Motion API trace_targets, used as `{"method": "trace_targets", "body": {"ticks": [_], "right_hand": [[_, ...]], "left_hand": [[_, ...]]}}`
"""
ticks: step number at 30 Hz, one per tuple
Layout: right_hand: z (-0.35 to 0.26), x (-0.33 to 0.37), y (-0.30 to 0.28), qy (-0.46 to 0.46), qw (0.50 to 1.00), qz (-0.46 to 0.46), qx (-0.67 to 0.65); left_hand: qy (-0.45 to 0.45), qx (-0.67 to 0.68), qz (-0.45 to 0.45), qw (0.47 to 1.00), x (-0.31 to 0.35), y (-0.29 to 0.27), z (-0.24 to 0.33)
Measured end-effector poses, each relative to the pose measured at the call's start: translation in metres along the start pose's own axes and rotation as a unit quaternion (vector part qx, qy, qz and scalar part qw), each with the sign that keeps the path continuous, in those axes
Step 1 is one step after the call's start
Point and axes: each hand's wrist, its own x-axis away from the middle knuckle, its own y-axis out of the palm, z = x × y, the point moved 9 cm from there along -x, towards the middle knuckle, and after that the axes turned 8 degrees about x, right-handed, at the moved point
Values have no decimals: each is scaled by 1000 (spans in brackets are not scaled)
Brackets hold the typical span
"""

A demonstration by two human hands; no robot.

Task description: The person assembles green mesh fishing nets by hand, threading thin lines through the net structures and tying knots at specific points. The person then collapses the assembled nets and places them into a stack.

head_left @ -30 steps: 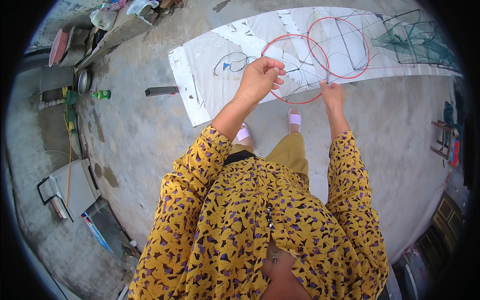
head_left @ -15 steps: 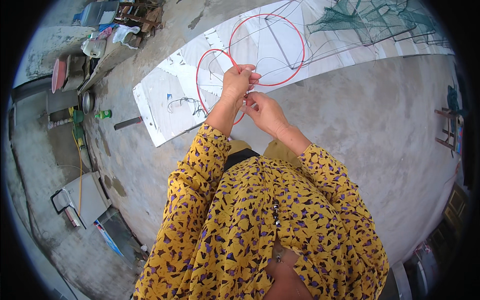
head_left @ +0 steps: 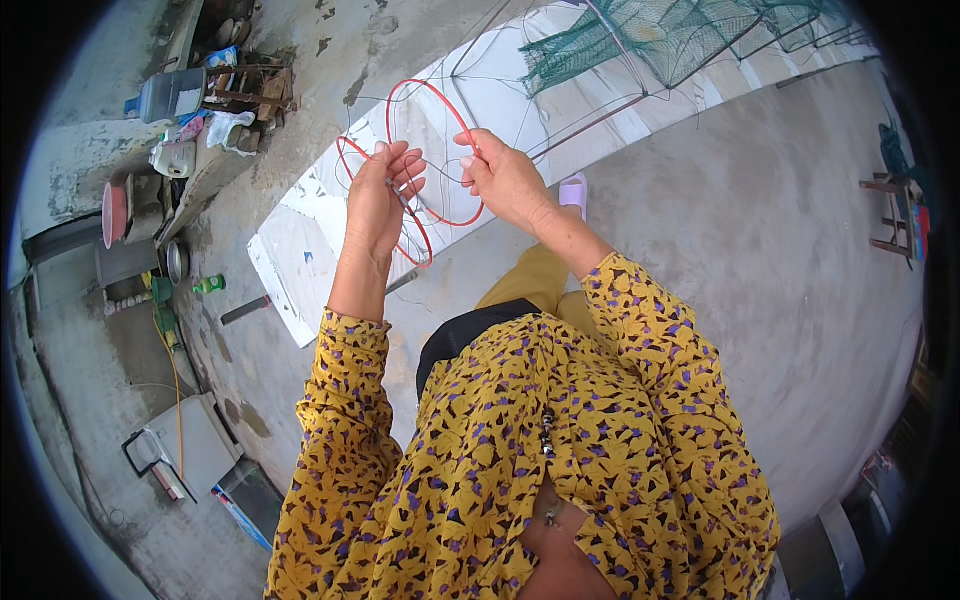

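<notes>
A thin red hoop [head_left: 389, 118], bent into two loops, hangs between my hands over a long white sheet [head_left: 285, 265]. My left hand [head_left: 375, 205] is curled round the smaller loop, fingertips towards the right. With thumb and fingers pressed together, my right hand [head_left: 505, 180] grips the other loop's right side. Thin dark cord runs between and past both hands; where it is fastened I cannot make out. Beyond my right hand, green netting [head_left: 680, 45] on dark rods lies over the sheet's far right part.
A lilac slipper [head_left: 573, 192] shows just below the sheet. On the left are a green bottle [head_left: 209, 284], a metal bowl [head_left: 177, 262], a pink basin [head_left: 115, 214] and a white jug [head_left: 175, 158]. A small wooden stool [head_left: 893, 215] stands far right on the concrete floor.
My hands were close together and have drawn apart, the left one moving left, the right one slightly up. The red loops shifted left and look narrower. My view has also turned somewhat.
</notes>
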Motion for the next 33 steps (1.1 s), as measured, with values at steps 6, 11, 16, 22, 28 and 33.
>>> {"method": "trace_targets", "body": {"ticks": [6, 11, 16, 22, 28, 33], "right_hand": [[-50, 31, 0, -122, 961, -28, 246], [-109, 40, -98, -269, 868, 327, 260], [-53, -5, -91, -54, 882, 309, 353], [-27, -18, -61, -6, 948, 52, 315], [-70, 14, -15, -107, 965, -7, 240], [-149, 56, -85, -286, 911, 180, 238]], "left_hand": [[38, 34, -20, 998, -19, 60, 13], [10, 95, -6, 995, -7, 31, 24], [0, 130, -28, 991, 14, 18, 27], [27, 102, -40, 994, 2, 43, 38], [27, -8, 4, 1000, -11, 79, 22], [10, 23, 23, 999, -23, 62, 25]]}}
